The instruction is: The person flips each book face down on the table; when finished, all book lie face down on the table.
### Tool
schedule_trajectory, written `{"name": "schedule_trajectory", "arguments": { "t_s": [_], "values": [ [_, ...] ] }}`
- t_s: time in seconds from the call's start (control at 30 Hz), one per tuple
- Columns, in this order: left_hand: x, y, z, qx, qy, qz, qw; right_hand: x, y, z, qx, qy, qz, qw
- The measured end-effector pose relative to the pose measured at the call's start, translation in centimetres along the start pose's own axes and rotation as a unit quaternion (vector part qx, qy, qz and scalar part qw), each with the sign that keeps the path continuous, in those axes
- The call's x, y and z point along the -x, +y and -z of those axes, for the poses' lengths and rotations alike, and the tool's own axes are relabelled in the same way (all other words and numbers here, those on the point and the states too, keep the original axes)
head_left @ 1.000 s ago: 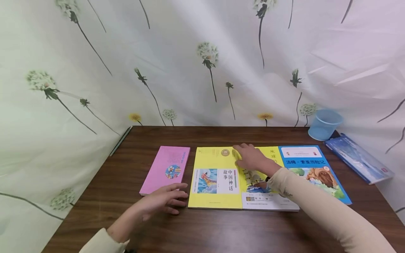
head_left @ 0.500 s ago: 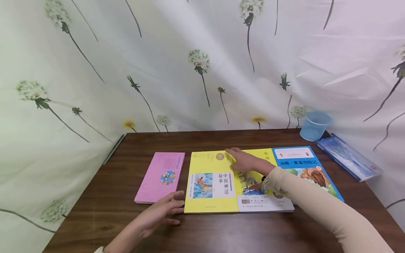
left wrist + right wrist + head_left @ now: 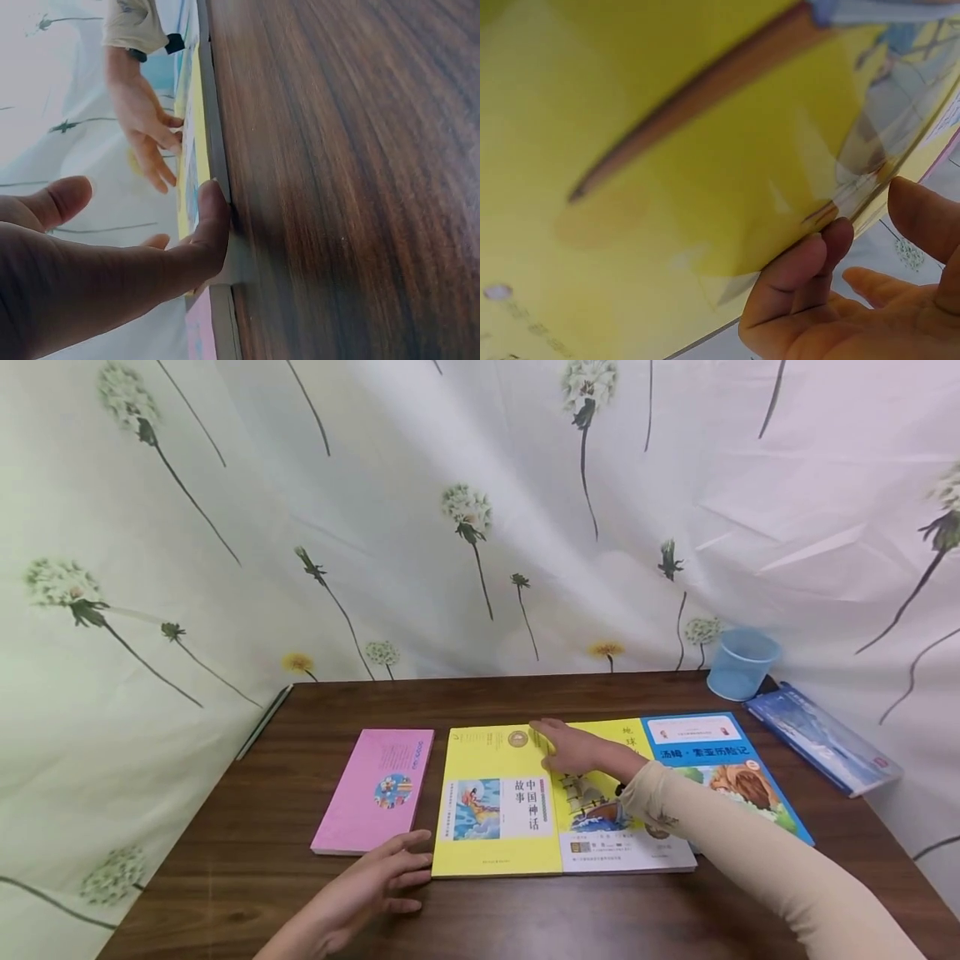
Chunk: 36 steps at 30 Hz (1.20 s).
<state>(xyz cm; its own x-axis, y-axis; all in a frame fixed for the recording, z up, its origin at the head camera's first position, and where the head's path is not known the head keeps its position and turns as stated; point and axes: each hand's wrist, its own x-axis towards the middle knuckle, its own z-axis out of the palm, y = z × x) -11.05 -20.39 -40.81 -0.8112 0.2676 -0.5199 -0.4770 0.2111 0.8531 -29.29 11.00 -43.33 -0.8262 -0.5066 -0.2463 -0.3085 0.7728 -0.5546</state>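
Note:
Straight fingers of my left hand touch the left edge of a yellow book near its lower corner, in the head view. My right hand lies across the upper part of the seam between that book and a second yellow book with a sailing ship. In the right wrist view its fingertips meet the glossy cover, fingers slightly bent. The left wrist view shows the left index fingertip at the book's edge. A blue book lies against the ship book's right side, partly behind the right sleeve.
A pink book lies just left of the yellow books. At the back right stand a light blue cup and, beside it, another blue book lying slanted. A thin dark green strip runs along the table's left edge.
My left hand has moved slightly in against the yellow book's left edge. The right hand keeps its place on the books. The head view has shifted, so everything sits lower and further left.

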Motion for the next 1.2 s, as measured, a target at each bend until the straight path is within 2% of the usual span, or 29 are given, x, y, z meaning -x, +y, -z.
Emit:
{"name": "schedule_trajectory", "arguments": {
  "t_s": [0.23, 0.6, 0.9, 1.07, 1.2],
  "values": [
    [0.2, 0.2, 0.1, 0.029, -0.009, 0.015, 0.9994, -0.2, 0.0, 0.1, -0.014, -0.003, -0.01, 1.0],
    [0.6, 0.0, 1.4, 0.057, -0.044, 0.03, 0.9969, -1.1, -0.3, 0.3, -0.027, -0.012, -0.005, 1.0],
    [1.3, -0.4, 1.3, 0.089, -0.064, 0.051, 0.9926, -0.7, 0.1, 0.1, -0.034, -0.015, -0.016, 0.999],
    [1.1, -0.3, 1.1, 0.113, -0.076, 0.052, 0.9894, -0.3, 0.3, 0.2, -0.035, -0.01, -0.021, 0.999],
    [0.9, -0.2, 1.0, 0.141, -0.07, 0.054, 0.986, -0.3, 0.5, 0.2, -0.041, -0.011, -0.023, 0.999]
  ]
}}
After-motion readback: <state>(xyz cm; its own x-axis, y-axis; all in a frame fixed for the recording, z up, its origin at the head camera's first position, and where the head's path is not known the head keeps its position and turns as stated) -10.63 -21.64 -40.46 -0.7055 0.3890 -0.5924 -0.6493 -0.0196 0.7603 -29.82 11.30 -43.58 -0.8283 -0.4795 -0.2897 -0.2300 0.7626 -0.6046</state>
